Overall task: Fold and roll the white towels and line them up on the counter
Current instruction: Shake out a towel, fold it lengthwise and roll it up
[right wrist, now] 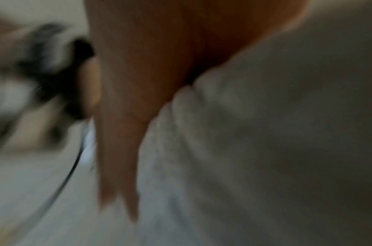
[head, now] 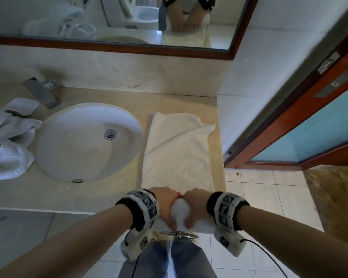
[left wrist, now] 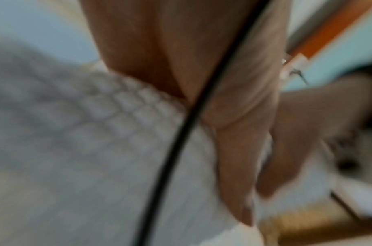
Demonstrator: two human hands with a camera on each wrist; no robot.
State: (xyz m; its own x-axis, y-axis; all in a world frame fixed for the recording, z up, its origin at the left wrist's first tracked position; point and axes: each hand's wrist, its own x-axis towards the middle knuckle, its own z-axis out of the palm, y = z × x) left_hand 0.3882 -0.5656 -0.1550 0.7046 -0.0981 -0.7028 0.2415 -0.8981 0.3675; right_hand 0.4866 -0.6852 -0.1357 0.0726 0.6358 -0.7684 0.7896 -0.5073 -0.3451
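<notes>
A white waffle-weave towel [head: 177, 153] lies lengthwise on the beige counter [head: 117, 195], to the right of the sink. Its near end is turned into a small roll [head: 180, 210] at the counter's front edge. My left hand [head: 166, 205] and right hand [head: 195, 205] sit side by side on that roll, fingers over its far side and thumbs toward me. The blurred left wrist view shows my fingers [left wrist: 233, 149] lying along the towel [left wrist: 75, 149]. In the right wrist view my fingers [right wrist: 122, 133] lie against the towel [right wrist: 244, 149] too.
A round white sink [head: 78, 141] with a metal faucet [head: 42, 91] fills the counter's middle. Loose white towels [head: 6, 141] are heaped at the left. A mirror [head: 109, 17] hangs behind, and a wood-framed door [head: 309, 127] stands right. A metal towel ring [head: 178, 234] hangs below the counter edge.
</notes>
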